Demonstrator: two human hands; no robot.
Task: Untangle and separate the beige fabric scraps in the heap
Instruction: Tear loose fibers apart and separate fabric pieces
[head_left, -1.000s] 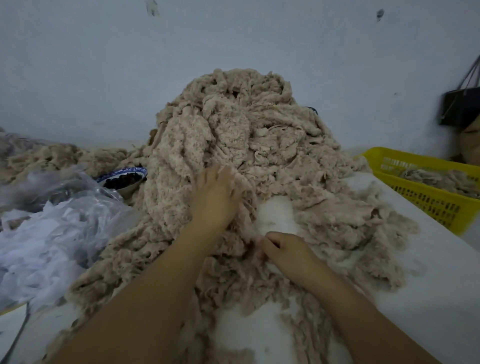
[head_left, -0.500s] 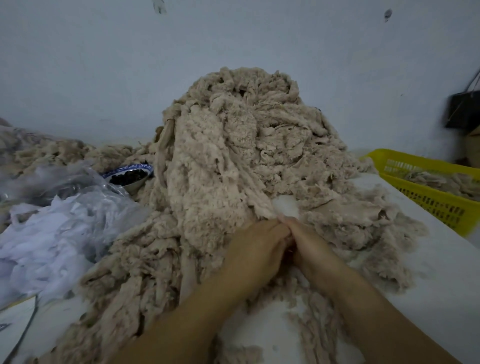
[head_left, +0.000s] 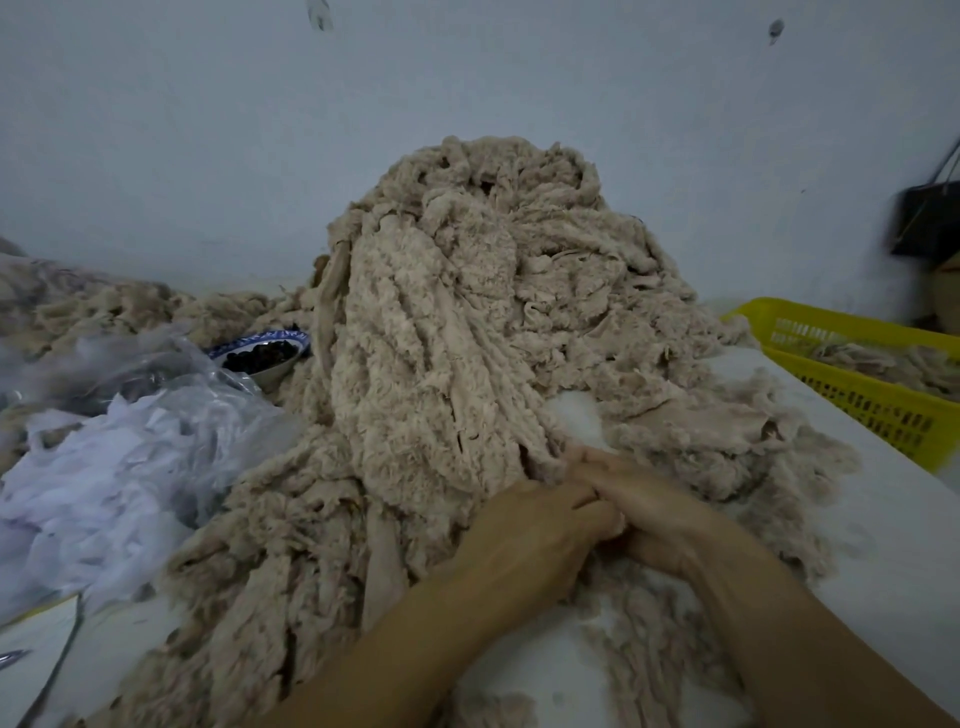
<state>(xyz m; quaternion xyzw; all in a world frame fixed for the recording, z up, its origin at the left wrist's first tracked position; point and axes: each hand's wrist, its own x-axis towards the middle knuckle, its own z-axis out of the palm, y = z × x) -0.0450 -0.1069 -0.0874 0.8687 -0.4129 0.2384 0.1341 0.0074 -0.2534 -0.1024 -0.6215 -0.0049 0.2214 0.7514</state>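
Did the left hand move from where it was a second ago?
Yes. The left hand came down from high on the beige heap, toward the person and rightward, farther from the blue-rimmed bowl, and now meets the right hand.

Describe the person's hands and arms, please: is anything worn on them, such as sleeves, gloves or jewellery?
The left hand and the right hand are bare: no gloves, no visible ring. The left forearm and the right forearm are bare too, as far as the picture reaches: no sleeve, watch or bracelet shows.
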